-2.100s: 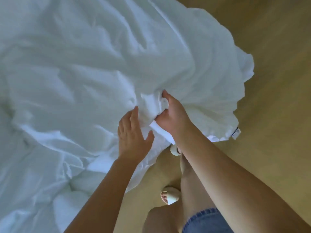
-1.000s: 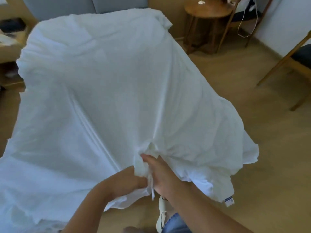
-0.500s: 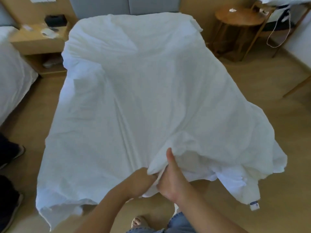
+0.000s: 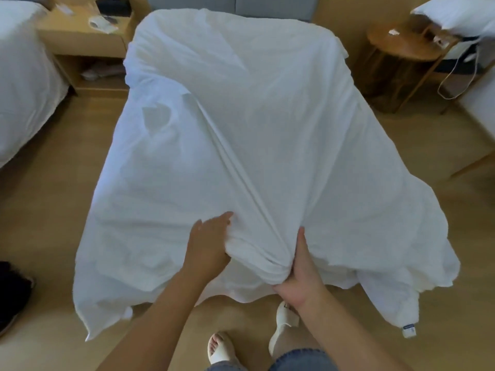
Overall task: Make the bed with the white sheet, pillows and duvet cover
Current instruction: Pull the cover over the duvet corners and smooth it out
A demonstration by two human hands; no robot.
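Note:
A white duvet cover [image 4: 241,135] lies spread over the whole bed, hanging off both sides and the foot end, with long creases running toward me. My right hand [image 4: 300,274] grips a bunched fold of it at the foot edge. My left hand [image 4: 209,245] lies on the cloth just left of that bunch, fingers pressing into the fabric. A small label [image 4: 409,330] hangs from the lower right corner. A white pillow [image 4: 455,17] rests on a chair at the far right.
A wooden nightstand [image 4: 85,36] stands at the back left beside a second bed [image 4: 24,76]. A round wooden side table [image 4: 401,46] is at the back right, with a white cable [image 4: 460,76] trailing beside it. A dark shoe [image 4: 10,295] shows at the left edge.
The cover went from a crumpled heap to flat across the bed. My hands have parted: the right keeps the bunched fold, the left has moved left onto the cloth.

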